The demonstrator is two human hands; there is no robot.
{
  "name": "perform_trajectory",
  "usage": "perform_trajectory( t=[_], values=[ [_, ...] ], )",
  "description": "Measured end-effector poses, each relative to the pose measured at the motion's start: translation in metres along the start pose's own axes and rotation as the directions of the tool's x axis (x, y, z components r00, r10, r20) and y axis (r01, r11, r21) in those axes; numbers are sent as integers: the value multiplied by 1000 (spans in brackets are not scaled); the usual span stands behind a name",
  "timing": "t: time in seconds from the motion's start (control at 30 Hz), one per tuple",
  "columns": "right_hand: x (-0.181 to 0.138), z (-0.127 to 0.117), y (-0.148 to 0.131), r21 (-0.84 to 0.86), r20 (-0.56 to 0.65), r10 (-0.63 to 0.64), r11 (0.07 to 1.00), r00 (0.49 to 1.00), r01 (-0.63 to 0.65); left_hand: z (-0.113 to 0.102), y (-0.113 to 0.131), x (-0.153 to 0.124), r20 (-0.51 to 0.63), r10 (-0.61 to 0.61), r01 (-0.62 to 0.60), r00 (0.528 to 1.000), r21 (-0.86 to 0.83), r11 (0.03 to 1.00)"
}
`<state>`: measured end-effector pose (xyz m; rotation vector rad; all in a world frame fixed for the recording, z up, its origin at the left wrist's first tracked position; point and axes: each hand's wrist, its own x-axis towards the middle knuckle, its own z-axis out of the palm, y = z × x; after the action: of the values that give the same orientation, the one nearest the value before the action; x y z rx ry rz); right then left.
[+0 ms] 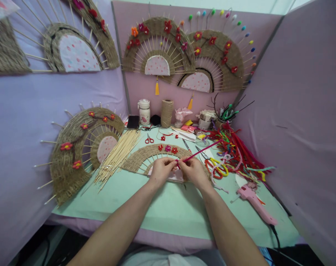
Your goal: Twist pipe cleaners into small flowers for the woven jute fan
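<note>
Two bare forearms reach in from the bottom edge and meet at the middle of the tabletop (pixel 168 207), where the left hand (pixel 161 170) and the right hand (pixel 195 171) work close together, almost touching. Both sets of fingers are pressed together in a pinch on the near end of a pink pipe cleaner (pixel 201 150), which slants up and to the right from the hands; the bit between the fingertips looks bent or twisted, though it is too small to be sure. Directly under and behind the hands lies the flat fan (pixel 146 155), a half-round of woven twine on sticks. By the look of it, its weaving is finished and three small flowers (pixel 167 148) already sit on its arc, so the decorating seems begun but sparse beside the finished pieces around it. Just left of the fan lies a bundle of sticks (pixel 116 157), and beyond that a finished fan (pixel 74 155) with several flowers leans on the left wall. To the right of the hands are yellow-handled scissors (pixel 219 167), a heap of pipe cleaners (pixel 237 151) in red and other colours, and nearer the edge a pink glue gun (pixel 253 201). Further back stand red scissors (pixel 149 139), a twine spool (pixel 167 113) and a white jar (pixel 144 111), with more finished fans (pixel 184 51) hung on the back wall.
</note>
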<state>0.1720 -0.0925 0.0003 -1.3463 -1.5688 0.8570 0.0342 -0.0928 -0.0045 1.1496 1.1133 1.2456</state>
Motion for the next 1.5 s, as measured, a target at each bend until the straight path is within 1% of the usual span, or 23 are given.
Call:
perform_trajectory(
  t=[0.13,0.23,0.33,0.4,0.47,0.53,0.63,0.8,0.97,1.13,1.27,1.33,1.4,1.5],
  values=[
    [-2,-3,-6,-3,52,5,1000,999,-5,-1,0,0,9,0,-1,1000,43,999],
    [-3,-3,-7,24,61,11,1000,998,-12,0,0,1,11,-6,5,1000,41,999],
    [-1,-3,-7,115,17,57,992,998,-58,2,1,2,5,-46,47,999,-76,996],
    [0,-3,-6,164,-28,80,984,996,-74,3,2,1,34,-79,84,996,-168,982],
    [2,-2,-5,170,-68,78,983,995,-66,4,2,0,73,-114,126,991,-199,972],
    [3,-2,-2,150,-76,65,987,995,-53,3,2,-1,72,-148,159,986,-183,970],
    [4,0,4,127,-60,48,991,997,-40,3,2,-1,32,-164,167,986,-169,971],
    [3,3,9,122,-3,34,992,999,-33,3,3,0,-10,-136,132,991,-172,976],
    [2,4,8,168,15,27,985,1000,-29,2,0,2,-35,-98,91,995,-168,982],
    [3,3,9,103,-20,6,995,1000,-4,2,0,1,2,-119,117,993,-210,971],
    [3,2,8,82,-19,-40,996,999,41,3,4,0,4,-128,127,992,-174,977],
    [3,2,6,104,-20,-45,994,999,47,3,5,0,-4,-135,133,991,-145,980],
    [2,4,4,161,-32,-36,986,999,41,3,5,0,-10,-149,146,989,-125,981],
    [2,5,2,225,-75,-37,973,996,54,3,5,0,-13,-147,144,989,-114,983]
  ],
)
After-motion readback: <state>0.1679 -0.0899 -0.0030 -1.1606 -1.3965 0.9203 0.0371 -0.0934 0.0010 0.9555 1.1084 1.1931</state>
